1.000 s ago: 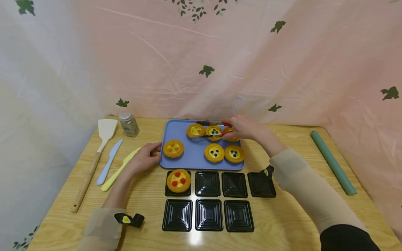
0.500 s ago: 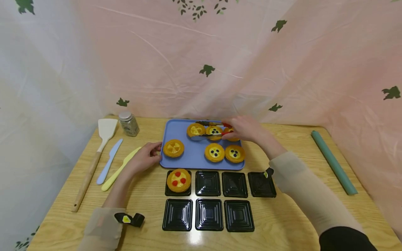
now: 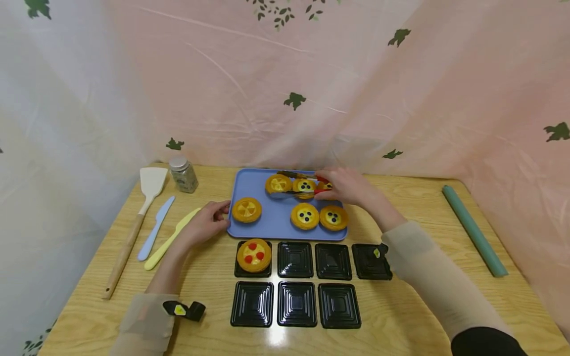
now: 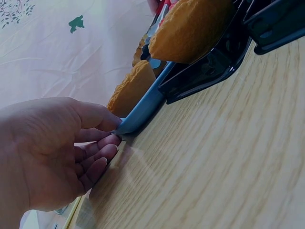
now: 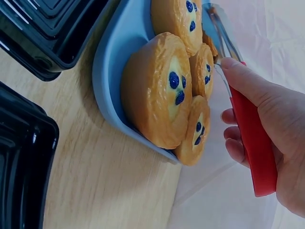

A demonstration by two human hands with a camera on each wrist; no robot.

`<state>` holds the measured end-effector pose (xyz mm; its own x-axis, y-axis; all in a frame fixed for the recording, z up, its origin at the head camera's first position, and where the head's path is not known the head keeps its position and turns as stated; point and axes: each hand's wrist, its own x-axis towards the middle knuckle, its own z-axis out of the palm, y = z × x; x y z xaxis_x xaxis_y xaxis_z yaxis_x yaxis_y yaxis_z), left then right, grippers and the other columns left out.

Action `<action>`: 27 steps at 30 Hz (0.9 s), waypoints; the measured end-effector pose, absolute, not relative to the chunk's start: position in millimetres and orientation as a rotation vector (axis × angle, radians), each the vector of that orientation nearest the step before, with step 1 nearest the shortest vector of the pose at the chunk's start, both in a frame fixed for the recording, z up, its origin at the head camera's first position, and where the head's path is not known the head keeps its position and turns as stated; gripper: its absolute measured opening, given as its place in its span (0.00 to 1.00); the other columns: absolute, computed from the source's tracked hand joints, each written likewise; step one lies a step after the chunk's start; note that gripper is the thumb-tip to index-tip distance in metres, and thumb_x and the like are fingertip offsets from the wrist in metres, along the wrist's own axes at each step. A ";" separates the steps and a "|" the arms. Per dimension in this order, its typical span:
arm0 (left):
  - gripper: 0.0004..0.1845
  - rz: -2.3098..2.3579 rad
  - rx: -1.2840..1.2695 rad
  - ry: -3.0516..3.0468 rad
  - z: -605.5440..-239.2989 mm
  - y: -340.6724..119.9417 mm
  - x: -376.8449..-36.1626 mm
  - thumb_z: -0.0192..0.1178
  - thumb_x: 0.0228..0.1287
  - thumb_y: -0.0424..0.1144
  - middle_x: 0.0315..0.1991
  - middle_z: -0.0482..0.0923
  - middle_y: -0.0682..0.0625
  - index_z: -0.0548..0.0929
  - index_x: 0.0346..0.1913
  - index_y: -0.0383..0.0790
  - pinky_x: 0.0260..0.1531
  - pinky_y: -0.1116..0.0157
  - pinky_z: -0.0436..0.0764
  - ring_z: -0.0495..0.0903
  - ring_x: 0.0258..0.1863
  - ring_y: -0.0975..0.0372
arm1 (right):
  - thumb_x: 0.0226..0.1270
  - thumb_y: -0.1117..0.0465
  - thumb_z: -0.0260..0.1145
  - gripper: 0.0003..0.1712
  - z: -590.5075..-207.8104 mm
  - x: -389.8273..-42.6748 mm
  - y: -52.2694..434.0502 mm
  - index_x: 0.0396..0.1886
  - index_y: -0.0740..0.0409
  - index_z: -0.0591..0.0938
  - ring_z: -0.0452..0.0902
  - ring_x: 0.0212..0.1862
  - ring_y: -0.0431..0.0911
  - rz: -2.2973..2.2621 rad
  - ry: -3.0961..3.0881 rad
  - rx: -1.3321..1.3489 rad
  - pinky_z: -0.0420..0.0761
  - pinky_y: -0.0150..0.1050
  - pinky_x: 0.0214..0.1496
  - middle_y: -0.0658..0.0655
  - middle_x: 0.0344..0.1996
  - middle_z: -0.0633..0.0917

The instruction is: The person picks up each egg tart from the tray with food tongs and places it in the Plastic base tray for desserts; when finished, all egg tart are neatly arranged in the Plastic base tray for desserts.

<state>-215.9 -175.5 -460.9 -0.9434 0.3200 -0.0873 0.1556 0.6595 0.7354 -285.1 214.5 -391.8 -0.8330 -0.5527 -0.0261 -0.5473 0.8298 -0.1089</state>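
Observation:
My left hand (image 3: 206, 225) pinches the left rim of the blue tray (image 3: 276, 220), thumb on top and fingers curled below in the left wrist view. My right hand (image 3: 348, 187) holds red-handled tongs (image 5: 255, 143) over the tray's back row. The tongs' arms stretch left across a blueberry tart (image 3: 305, 188), their ends on either side of a tart with pale wedge topping (image 3: 279, 183); whether they touch it I cannot tell. A similar wedge-topped tart (image 3: 247, 210) lies at the tray's left. Two blueberry tarts (image 3: 305, 216) sit in front, and another is partly behind my right hand.
Before the tray stand two rows of black square trays (image 3: 295, 260); one bears a red-topped tart (image 3: 254, 255). At left lie a spatula (image 3: 151, 184), blue knife (image 3: 156, 230) and yellow knife (image 3: 171, 240), near a jar (image 3: 183, 175). A green roll (image 3: 473, 230) lies right.
Hands, tongs and tarts keep nearly the same places. The head view shifts very slightly, and my right wrist is turned or lowered a little.

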 end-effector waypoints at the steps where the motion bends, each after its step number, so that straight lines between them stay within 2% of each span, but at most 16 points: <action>1: 0.34 1.152 0.387 2.665 -461.1 -175.4 -216.2 0.61 0.65 0.34 0.54 0.77 0.36 0.68 0.74 0.26 0.46 0.62 0.72 0.74 0.45 0.54 | 0.61 0.37 0.73 0.43 -392.2 -284.9 214.8 0.69 0.58 0.79 0.84 0.49 0.54 -0.149 2.956 -0.888 0.82 0.51 0.49 0.60 0.60 0.85; 16: 0.34 1.135 0.388 2.662 -460.9 -176.0 -216.8 0.60 0.67 0.34 0.55 0.77 0.35 0.67 0.74 0.26 0.48 0.60 0.73 0.75 0.46 0.54 | 0.64 0.38 0.71 0.42 -395.1 -279.8 213.6 0.71 0.57 0.77 0.84 0.51 0.56 -0.166 2.969 -0.868 0.83 0.53 0.54 0.61 0.62 0.84; 23: 0.34 1.137 0.391 2.662 -462.1 -175.5 -217.5 0.60 0.66 0.34 0.55 0.77 0.35 0.67 0.74 0.26 0.48 0.60 0.73 0.75 0.46 0.54 | 0.64 0.38 0.71 0.41 -396.8 -278.6 213.3 0.70 0.56 0.77 0.85 0.49 0.55 -0.168 2.981 -0.864 0.83 0.51 0.50 0.60 0.62 0.84; 27: 0.34 1.138 0.391 2.666 -461.8 -175.1 -217.6 0.60 0.66 0.34 0.55 0.78 0.35 0.68 0.74 0.26 0.47 0.60 0.73 0.75 0.46 0.54 | 0.65 0.38 0.71 0.41 -397.2 -278.7 214.2 0.71 0.55 0.77 0.85 0.51 0.56 -0.173 2.987 -0.859 0.83 0.52 0.52 0.60 0.63 0.84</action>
